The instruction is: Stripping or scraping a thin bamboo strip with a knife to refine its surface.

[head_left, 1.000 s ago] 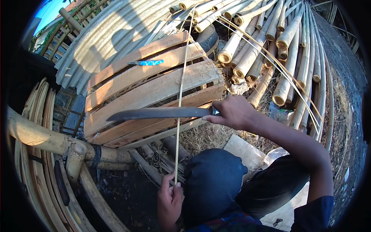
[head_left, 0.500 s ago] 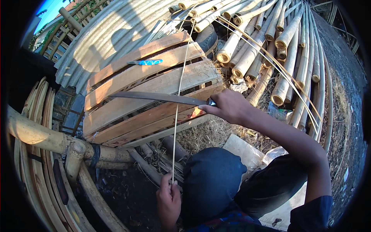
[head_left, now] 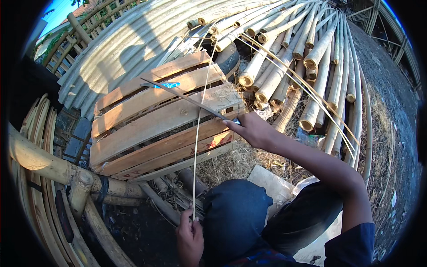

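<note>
A long, thin bamboo strip (head_left: 196, 155) runs from my left hand (head_left: 190, 240) up across a slatted wooden crate (head_left: 133, 146). My left hand pinches its near end between thumb and fingers, beside my knee (head_left: 235, 213). In my right hand (head_left: 252, 130) is a long-bladed knife (head_left: 180, 95), the fist closed round its handle and the thumb laid along it. The blade points to the far left and crosses the strip over the crate; whether its edge touches the strip, I cannot tell. Behind the blade tip lies a small knife with a blue patterned handle (head_left: 168, 85) on the crate.
Many bamboo poles (head_left: 267, 84) are stacked at the far right, with loose strips (head_left: 307, 89) across them. Corrugated sheeting (head_left: 111, 58) leans behind the crate. A thick bamboo rail (head_left: 44, 153) and split bamboo lengths (head_left: 40, 209) stand at the left.
The knife blade has swung, its tip now farther away and over the blue-handled knife. My left hand keeps its pinch on the strip. The whole view has shifted slightly.
</note>
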Demonstrator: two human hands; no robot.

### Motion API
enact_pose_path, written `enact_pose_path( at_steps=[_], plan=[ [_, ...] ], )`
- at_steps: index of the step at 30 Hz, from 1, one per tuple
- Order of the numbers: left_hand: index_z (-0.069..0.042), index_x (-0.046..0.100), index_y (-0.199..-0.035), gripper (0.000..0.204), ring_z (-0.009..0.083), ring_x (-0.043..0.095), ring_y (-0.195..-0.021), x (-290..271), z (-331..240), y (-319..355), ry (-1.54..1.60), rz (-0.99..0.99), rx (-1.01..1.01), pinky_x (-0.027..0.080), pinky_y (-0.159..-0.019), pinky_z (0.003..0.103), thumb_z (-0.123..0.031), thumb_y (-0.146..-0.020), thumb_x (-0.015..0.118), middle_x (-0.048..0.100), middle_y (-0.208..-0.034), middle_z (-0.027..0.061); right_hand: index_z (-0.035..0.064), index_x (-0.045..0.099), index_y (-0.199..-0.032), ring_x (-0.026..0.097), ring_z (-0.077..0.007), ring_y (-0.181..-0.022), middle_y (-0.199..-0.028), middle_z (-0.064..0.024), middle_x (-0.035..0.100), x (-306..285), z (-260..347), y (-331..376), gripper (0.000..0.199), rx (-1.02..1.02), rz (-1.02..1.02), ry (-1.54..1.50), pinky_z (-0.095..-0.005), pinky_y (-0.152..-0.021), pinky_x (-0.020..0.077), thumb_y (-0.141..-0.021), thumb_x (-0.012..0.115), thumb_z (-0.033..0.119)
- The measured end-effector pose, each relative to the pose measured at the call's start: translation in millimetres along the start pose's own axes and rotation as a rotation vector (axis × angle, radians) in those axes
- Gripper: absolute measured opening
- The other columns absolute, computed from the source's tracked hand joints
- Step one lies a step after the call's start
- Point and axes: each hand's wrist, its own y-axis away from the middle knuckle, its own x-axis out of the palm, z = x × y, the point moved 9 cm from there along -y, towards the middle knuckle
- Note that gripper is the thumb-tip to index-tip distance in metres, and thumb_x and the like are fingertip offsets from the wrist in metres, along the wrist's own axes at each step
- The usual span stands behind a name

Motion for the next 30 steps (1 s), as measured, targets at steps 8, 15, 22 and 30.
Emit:
enact_pose_path(
  at_steps=[8, 15, 22, 30],
  plan=[
    [0.001, 0.048, -0.110, 0.019, 0.0049, 0.033, -0.050, -1, 13, -4, 0.057, 0.092, -0.138, 0.025, -0.044, 0.027, 0.002, -0.091, 0.047, 0.037, -0.055, -0.0003, 0.0014, 0.067, -0.083, 0.064, -0.0367, -0.070, -0.069, -0.0208, 0.062, 27, 36, 19, 0.064, -0.094, 0.184, 0.373, -0.0466, -0.064, 0.0516, -0.091, 0.043, 0.060],
    [0.001, 0.051, -0.119, 0.030, 0.0223, 0.053, -0.051, 14, 25, -16, 0.091, 0.137, -0.149, 0.040, -0.051, 0.034, 0.000, -0.088, 0.048, 0.051, -0.062, 0.0161, -0.0011, 0.064, -0.077, 0.063, -0.0391, -0.065, -0.064, -0.0219, 0.060, 29, 37, 27, 0.065, -0.099, 0.106, 0.302, -0.0493, -0.064, 0.0515, -0.092, 0.043, 0.058],
    [0.000, 0.047, -0.108, 0.016, 0.0032, 0.033, -0.046, 14, 23, -2, 0.217, 0.113, -0.200, 0.023, -0.042, 0.025, 0.002, -0.092, 0.046, 0.038, -0.054, -0.0026, 0.0000, 0.064, -0.076, 0.062, -0.0373, -0.062, -0.059, -0.0161, 0.060, 11, 8, 8, 0.068, -0.018, 0.038, 0.223, -0.0445, -0.059, 0.0514, -0.091, 0.041, 0.062],
    [-0.012, 0.053, -0.101, 0.015, 0.0138, 0.040, -0.045, -8, 18, 16, 0.237, 0.079, -0.164, 0.034, -0.048, 0.052, -0.027, -0.097, 0.050, 0.040, -0.054, 0.0055, 0.0011, 0.062, -0.065, 0.063, -0.0341, -0.060, -0.059, -0.0159, 0.060, -7, 4, -6, 0.068, 0.016, -0.031, 0.232, -0.0443, -0.059, 0.0520, -0.092, 0.041, 0.060]
  ],
)
